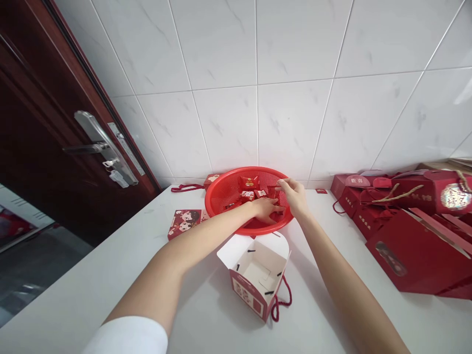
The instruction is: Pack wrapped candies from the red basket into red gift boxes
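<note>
1. While small red packets (249, 183) lie inside the red basket (224, 191), my left hand (269, 210) reaches among them, fingers partly spread; I cannot tell whether it grips one.
2. My right hand (291, 192) is at the basket's right side, thumb and fingers drawn close together; whether anything is pinched there, I cannot tell.
3. Just in front of the basket, between my forearms, an open box (246, 297) stands with its flaps raised and a dark red cord (285, 302) beside it.
4. Left of the basket, a printed box (184, 221) sits on the white tabletop (147, 290).
5. Far right, red gift boxes (416, 255) are crowded together.
</note>
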`<state>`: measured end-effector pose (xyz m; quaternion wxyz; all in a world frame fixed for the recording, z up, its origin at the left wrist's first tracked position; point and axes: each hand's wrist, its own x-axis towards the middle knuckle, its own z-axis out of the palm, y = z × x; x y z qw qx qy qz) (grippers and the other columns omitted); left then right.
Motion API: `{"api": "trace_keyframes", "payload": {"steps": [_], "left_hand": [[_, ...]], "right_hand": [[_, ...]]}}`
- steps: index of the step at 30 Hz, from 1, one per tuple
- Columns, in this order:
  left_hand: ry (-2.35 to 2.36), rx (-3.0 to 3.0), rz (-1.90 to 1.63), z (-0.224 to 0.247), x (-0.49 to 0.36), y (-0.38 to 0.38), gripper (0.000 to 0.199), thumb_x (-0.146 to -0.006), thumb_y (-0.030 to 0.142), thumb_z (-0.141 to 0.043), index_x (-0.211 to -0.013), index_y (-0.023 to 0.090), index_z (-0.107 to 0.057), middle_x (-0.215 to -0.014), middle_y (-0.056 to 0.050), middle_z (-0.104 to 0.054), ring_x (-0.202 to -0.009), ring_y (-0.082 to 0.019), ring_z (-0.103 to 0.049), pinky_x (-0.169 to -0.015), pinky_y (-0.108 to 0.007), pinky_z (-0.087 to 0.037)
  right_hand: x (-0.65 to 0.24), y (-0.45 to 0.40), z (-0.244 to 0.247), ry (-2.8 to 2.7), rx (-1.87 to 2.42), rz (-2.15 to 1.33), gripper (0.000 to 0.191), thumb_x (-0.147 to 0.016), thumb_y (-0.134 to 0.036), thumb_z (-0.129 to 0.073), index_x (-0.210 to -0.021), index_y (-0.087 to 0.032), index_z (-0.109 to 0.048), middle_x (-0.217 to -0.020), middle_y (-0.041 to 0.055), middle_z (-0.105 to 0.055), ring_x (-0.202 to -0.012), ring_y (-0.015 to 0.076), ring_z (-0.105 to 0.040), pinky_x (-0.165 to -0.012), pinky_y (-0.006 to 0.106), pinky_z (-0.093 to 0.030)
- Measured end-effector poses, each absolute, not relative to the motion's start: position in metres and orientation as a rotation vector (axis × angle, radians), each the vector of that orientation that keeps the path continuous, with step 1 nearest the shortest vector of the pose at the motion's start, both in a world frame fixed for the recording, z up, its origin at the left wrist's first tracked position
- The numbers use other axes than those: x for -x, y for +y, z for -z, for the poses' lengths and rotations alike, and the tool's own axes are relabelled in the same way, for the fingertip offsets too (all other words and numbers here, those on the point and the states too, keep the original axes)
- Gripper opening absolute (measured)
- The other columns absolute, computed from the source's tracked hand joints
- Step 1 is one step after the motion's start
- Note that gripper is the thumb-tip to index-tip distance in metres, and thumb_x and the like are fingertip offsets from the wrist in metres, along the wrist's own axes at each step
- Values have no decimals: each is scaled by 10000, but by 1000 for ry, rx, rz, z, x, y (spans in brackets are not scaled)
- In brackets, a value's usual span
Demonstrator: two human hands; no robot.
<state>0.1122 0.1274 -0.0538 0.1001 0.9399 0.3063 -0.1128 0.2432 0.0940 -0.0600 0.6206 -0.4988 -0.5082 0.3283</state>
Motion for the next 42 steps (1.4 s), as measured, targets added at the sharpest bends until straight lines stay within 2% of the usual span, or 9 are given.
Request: {"api": "trace_keyframes", "payload": {"steps": [3,7,13,18,23,28,34,39,42], "left_hand": [[956,-2787,388,57,-116,127,450,-831,350,-688,-1278,292,-682,-1428,-107,-536,-1268,-365,-541,-1062,-444,-414],[1109,-2750,407,54,-114,133,286,-835,334,-683,-1099,245,-744,-1301,-117,-598,-1171,-370,-593,-983,-440,-460],[1311,-2521,422,47,-92,154,377,-702,226,-752,-1078,243,-730,-1114,-79,-717,-1014,-285,-667,-871,-345,-528],[1394,-2313,224,44,-71,167,366,-641,155,-733,-1004,200,-743,-1003,-84,-743,-909,-278,-688,-760,-320,-542],[1263,-2126,-234,36,-62,171,392,-714,189,-709,-1106,171,-721,-1079,-91,-727,-953,-261,-688,-791,-321,-549],[997,-1929,-553,27,-64,164,482,-694,207,-808,-1160,169,-690,-1128,-94,-718,-980,-230,-680,-841,-343,-556],[782,-1655,-703,23,-70,155,466,-654,367,-907,-1007,128,-719,-904,-71,-738,-795,-193,-695,-736,-333,-558],[762,-1566,-682,24,-74,154,413,-674,450,-899,-762,112,-679,-718,-62,-709,-654,-180,-685,-616,-293,-534],[785,-1523,-692,23,-77,154,393,-770,480,-827,-769,115,-681,-752,-89,-738,-662,-189,-707,-600,-278,-534]], "right_hand": [[-243,94,60,-1167,1140,-758,275,-797,-476,-603,-799,-202,-635,-830,69,-743,-883,243,-715,-828,360,-528],[-241,94,60,-1181,1141,-756,231,-774,-431,-610,-755,-203,-639,-756,49,-723,-834,240,-707,-817,366,-524],[-239,93,58,-1201,1144,-748,201,-738,-403,-613,-727,-204,-637,-775,52,-728,-802,225,-686,-785,348,-519],[-239,92,58,-1224,1134,-761,166,-723,-371,-611,-721,-207,-635,-784,44,-727,-791,216,-675,-772,340,-519],[-238,92,60,-1240,1134,-768,141,-723,-352,-601,-722,-213,-627,-782,34,-719,-794,216,-681,-772,346,-530],[-240,96,64,-1261,1144,-774,157,-717,-318,-629,-838,-217,-629,-884,52,-734,-860,231,-695,-782,365,-552],[-240,97,68,-1345,1117,-874,410,-702,-360,-726,-1064,-239,-576,-959,47,-728,-818,223,-713,-727,372,-570],[-241,98,69,-1369,1112,-888,396,-685,-395,-744,-1012,-246,-577,-711,-13,-694,-694,222,-685,-672,363,-534],[-243,102,71,-1320,1110,-867,376,-683,-404,-723,-983,-243,-564,-648,-33,-662,-637,208,-655,-634,349,-511]]}}
